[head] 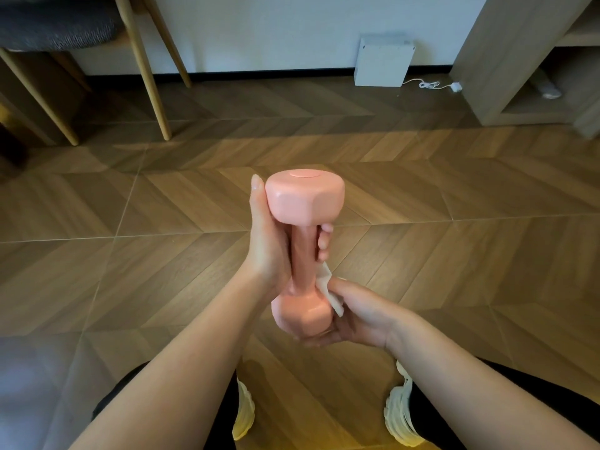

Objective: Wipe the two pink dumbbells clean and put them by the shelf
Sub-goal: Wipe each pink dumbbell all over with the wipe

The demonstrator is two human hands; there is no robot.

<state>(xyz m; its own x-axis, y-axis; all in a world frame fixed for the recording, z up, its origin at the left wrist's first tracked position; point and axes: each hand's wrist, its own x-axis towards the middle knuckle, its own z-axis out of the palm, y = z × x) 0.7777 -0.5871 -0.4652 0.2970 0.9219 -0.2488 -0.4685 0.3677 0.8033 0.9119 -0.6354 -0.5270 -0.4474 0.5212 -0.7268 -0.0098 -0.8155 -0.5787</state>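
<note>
One pink dumbbell (pixel 305 199) is held upright in front of me, above the wooden floor. My left hand (pixel 269 245) wraps around its handle, thumb resting against the upper head. My right hand (pixel 354 315) cups the lower head from the right and underneath, pinching a white tissue (pixel 328 287) against the dumbbell where the handle meets that head. Only this one dumbbell is in view. The wooden shelf (pixel 493 60) stands at the far right against the wall.
A wooden chair (pixel 146 66) with a grey cushion stands at the back left. A white box (pixel 383 61) with a cable sits by the wall next to the shelf. My white shoes (pixel 397 414) are on the herringbone floor (pixel 454 206) below my arms.
</note>
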